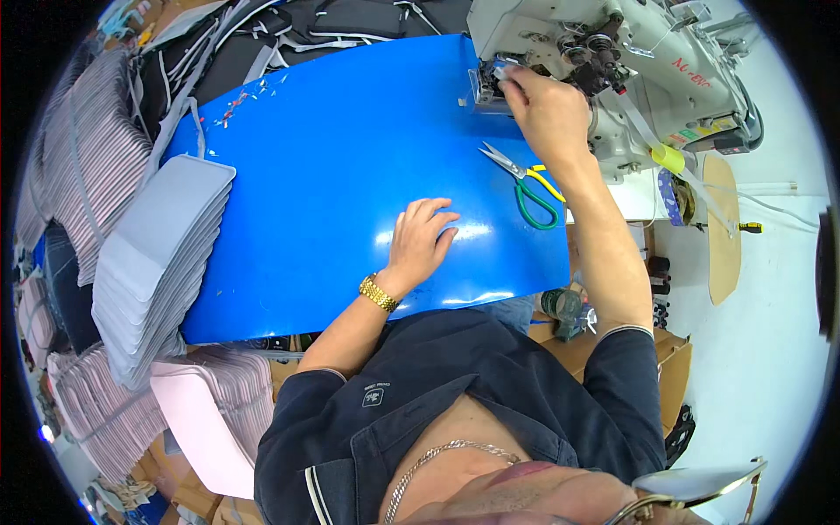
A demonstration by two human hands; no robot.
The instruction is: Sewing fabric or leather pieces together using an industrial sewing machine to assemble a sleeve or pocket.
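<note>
My right hand (549,112) reaches to the needle area of a sewing machine (647,66) at the upper right. Its thumb and fingers are pinched together there, near a small pale piece (502,73); what exactly they grip is too small to make out. My left hand (423,234) rests on the blue table surface (332,192) with its fingers spread and nothing in it. Between the two hands lies a pair of scissors (523,179), blades apart, with one green and one yellow handle.
Stacked grey panels (157,219) stand along the table's left edge. Bundled striped stacks (101,149) and pink panels (206,420) are beyond them. Dark fabric with white edging (332,26) lies at the back. Thread scraps (236,109) dot the far left. A yellow tape roll (668,157) hangs by the machine.
</note>
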